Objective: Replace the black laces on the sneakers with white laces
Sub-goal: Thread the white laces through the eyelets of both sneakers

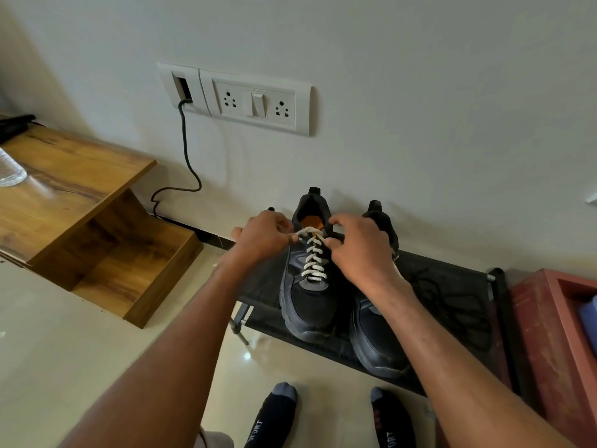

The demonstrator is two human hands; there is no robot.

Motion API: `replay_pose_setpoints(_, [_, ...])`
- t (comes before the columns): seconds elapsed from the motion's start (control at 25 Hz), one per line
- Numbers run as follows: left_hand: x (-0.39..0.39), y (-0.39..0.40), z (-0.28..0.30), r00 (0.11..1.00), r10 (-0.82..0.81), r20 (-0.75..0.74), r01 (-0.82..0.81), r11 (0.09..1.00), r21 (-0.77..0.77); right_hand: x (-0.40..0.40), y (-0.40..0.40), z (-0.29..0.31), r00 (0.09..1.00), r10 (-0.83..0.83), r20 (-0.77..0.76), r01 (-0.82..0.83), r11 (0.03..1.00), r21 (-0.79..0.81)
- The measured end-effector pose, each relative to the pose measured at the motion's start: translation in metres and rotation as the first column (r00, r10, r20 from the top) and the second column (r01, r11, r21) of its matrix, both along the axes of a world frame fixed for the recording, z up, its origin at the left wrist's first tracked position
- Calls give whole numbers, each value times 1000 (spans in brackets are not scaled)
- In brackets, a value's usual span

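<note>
Left hand (263, 236) pinches white lace (312, 253) end; right hand (358, 244) grip curled at left sneaker (307, 286) collar, contents unclear. We judge lace soft, limp; hold near tips.

White-laced black sneaker (307, 295), loose black laces (452, 305)

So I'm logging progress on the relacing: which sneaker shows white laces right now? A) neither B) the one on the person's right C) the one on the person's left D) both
C: white laces criss-cross the left sneaker only; the right sneaker, partly behind the forearm, shows none.
</note>
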State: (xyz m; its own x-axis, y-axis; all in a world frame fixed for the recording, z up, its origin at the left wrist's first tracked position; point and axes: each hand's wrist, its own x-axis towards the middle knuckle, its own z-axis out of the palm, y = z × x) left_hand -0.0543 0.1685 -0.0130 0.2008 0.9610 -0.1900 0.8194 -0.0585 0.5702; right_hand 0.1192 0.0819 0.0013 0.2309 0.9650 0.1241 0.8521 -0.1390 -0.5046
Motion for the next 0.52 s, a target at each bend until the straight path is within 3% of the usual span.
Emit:
replay_pose_setpoints(0.16, [18,-3,-11,999,16,39,-19,998,64,-9,9,-9,999,-35,10,36,998,-50])
replay_pose_setpoints(0.32, [21,-5,-12,988,-35,147,27,998,62,-10,17,-12,984,-80,-159,64,993,-104])
replay_pose_setpoints(0.52, [12,-2,-10,992,41,117,-58,987,153,3,17,-8,990,-140,29,141,989,-45])
